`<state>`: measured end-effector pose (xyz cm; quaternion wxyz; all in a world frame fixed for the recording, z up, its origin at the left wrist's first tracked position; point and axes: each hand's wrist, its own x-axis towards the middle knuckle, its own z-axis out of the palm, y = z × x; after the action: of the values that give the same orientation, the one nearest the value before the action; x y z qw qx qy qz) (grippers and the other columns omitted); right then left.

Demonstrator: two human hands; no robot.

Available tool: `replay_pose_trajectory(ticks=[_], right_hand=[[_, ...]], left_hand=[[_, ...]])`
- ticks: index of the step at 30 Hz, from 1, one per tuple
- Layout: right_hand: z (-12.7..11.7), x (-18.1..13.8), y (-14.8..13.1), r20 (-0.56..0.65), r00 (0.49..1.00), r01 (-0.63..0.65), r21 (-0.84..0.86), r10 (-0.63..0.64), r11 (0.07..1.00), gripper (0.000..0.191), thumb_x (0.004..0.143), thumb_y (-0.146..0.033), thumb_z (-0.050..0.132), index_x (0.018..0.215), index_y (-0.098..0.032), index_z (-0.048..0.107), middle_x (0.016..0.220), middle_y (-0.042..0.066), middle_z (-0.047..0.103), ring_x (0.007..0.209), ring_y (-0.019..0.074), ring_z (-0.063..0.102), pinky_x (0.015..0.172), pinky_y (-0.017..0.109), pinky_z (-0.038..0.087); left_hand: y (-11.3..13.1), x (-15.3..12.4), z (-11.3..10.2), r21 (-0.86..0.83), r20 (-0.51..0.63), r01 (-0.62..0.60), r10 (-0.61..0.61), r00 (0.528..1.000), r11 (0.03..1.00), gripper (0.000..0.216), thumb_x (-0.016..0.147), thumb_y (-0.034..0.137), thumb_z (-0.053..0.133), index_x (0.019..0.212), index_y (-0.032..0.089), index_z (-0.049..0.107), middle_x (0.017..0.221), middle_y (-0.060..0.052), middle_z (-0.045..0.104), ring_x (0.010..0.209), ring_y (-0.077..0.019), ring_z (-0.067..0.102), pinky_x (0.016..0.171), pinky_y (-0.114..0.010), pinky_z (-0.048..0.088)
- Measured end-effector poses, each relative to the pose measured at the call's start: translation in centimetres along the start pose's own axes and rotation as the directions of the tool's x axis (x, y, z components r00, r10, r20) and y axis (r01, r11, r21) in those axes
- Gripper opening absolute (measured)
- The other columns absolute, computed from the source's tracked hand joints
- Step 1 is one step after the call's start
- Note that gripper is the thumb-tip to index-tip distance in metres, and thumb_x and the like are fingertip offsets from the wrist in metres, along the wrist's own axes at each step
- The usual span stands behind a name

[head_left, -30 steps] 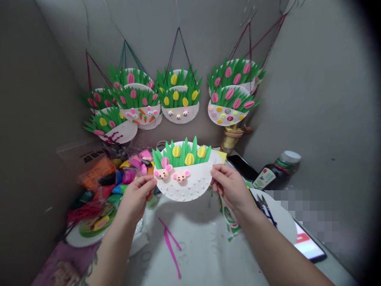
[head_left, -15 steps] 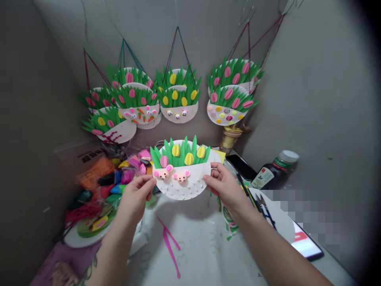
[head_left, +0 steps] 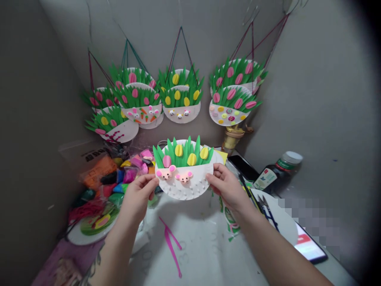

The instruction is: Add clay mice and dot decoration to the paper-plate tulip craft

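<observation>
Between my two hands I hold up a paper plate basket [head_left: 190, 190] with green paper grass, yellow and pink paper tulips, two pink clay mouse heads [head_left: 184, 177] and small white dots along its lower part. My left hand [head_left: 141, 194] pinches its left edge. At the right edge, my right hand [head_left: 228, 186] grips it between thumb and fingers. Below it on the table lies a pink clay tool [head_left: 172, 246] shaped like a thin fork. Both hands are closed on the rim, and the basket hangs upright above the table.
Finished plate baskets [head_left: 181, 113] hang by cords on the wall behind. Bags of coloured clay [head_left: 131, 174] pile up at left beside a plate of paper pieces [head_left: 86, 237]. At right are a dark bottle [head_left: 270, 174], a black phone [head_left: 242, 167], scissors [head_left: 269, 212] and a lit phone [head_left: 311, 246].
The whole view has shifted slightly, so everything sits a little further right. Both hands keep hold of the basket, with no visible change in grip.
</observation>
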<state>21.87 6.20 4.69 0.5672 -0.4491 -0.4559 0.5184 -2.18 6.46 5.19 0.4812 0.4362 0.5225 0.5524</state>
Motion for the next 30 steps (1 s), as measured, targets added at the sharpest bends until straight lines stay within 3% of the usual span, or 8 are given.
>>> replay_pose_trajectory(ticks=[5, 10, 14, 19, 23, 27, 30], right_hand=[[-0.8, 0.7, 0.1, -0.114, 0.993, -0.019, 0.017, 0.021, 1.0, 0.036, 0.061, -0.042, 0.075, 0.08, -0.017, 0.057, 0.051, -0.008, 0.048, 0.039, 0.0041, 0.037, 0.033, 0.014, 0.02], [-1.8, 1.4, 0.4, -0.077, 0.995, -0.073, -0.037, 0.07, 0.997, 0.03, 0.059, -0.039, 0.074, 0.068, -0.017, 0.056, 0.045, -0.007, 0.047, 0.036, 0.0041, 0.037, 0.033, 0.014, 0.023], [-4.8, 2.8, 0.0, -0.19, 0.982, -0.029, -0.096, 0.011, 0.995, 0.029, 0.056, -0.038, 0.073, 0.066, -0.017, 0.056, 0.044, -0.006, 0.048, 0.036, 0.0043, 0.038, 0.033, 0.015, 0.024], [-8.7, 4.0, 0.4, -0.216, 0.976, -0.071, -0.155, 0.037, 0.985, 0.026, 0.054, -0.033, 0.072, 0.062, -0.018, 0.052, 0.041, -0.007, 0.046, 0.034, 0.0038, 0.036, 0.032, 0.015, 0.023], [-7.5, 3.8, 3.5, -0.114, 0.981, -0.181, -0.228, 0.158, 0.957, 0.017, 0.056, -0.026, 0.068, 0.061, -0.018, 0.054, 0.04, -0.006, 0.048, 0.034, 0.0058, 0.039, 0.031, 0.015, 0.025], [-5.4, 3.6, 6.9, -0.061, 0.965, -0.261, -0.276, 0.254, 0.925, 0.015, 0.059, -0.022, 0.064, 0.057, -0.019, 0.05, 0.037, -0.006, 0.046, 0.03, 0.0053, 0.035, 0.03, 0.016, 0.021], [-5.2, 3.7, 7.5, -0.042, 0.964, -0.264, -0.273, 0.263, 0.925, 0.015, 0.06, -0.023, 0.063, 0.059, -0.019, 0.049, 0.038, -0.007, 0.046, 0.031, 0.0051, 0.035, 0.031, 0.015, 0.02]], left_hand=[[-0.5, 0.2, -0.1, 0.012, 0.018, 0.009, -0.009, 1.0, 1.0, 0.031, 0.06, 0.038, 0.078, 0.073, 0.013, 0.064, 0.05, 0.007, 0.047, 0.042, -0.0036, 0.034, 0.041, -0.017, 0.022], [-0.8, 0.3, -0.2, 0.027, 0.069, 0.014, -0.016, 0.997, 1.0, 0.033, 0.062, 0.039, 0.076, 0.079, 0.012, 0.066, 0.052, 0.006, 0.048, 0.044, -0.004, 0.035, 0.041, -0.017, 0.023], [-0.5, 0.5, -0.9, 0.088, 0.031, -0.015, 0.012, 0.999, 0.996, 0.039, 0.064, 0.042, 0.075, 0.089, 0.013, 0.066, 0.062, 0.003, 0.058, 0.044, -0.0043, 0.037, 0.041, -0.017, 0.024], [0.2, 0.7, -1.9, 0.069, -0.023, -0.111, 0.112, 0.993, 0.991, 0.029, 0.071, 0.042, 0.069, 0.068, 0.015, 0.058, 0.052, 0.007, 0.046, 0.043, -0.0036, 0.033, 0.041, -0.016, 0.022], [0.3, 0.7, -2.3, 0.057, -0.035, -0.15, 0.152, 0.988, 0.987, 0.031, 0.075, 0.041, 0.066, 0.062, 0.017, 0.052, 0.05, 0.007, 0.042, 0.042, -0.004, 0.033, 0.041, -0.017, 0.023], [1.1, 0.3, -2.4, 0.008, -0.084, -0.221, 0.221, 0.972, 0.975, 0.02, 0.07, 0.032, 0.072, 0.078, 0.018, 0.059, 0.056, 0.008, 0.047, 0.045, -0.0043, 0.036, 0.042, -0.016, 0.026], [2.2, -0.4, -2.4, -0.045, -0.18, -0.337, 0.324, 0.929, 0.94, 0.029, 0.062, 0.018, 0.076, 0.087, 0.02, 0.061, 0.067, 0.006, 0.052, 0.051, -0.0045, 0.041, 0.046, -0.015, 0.031]])
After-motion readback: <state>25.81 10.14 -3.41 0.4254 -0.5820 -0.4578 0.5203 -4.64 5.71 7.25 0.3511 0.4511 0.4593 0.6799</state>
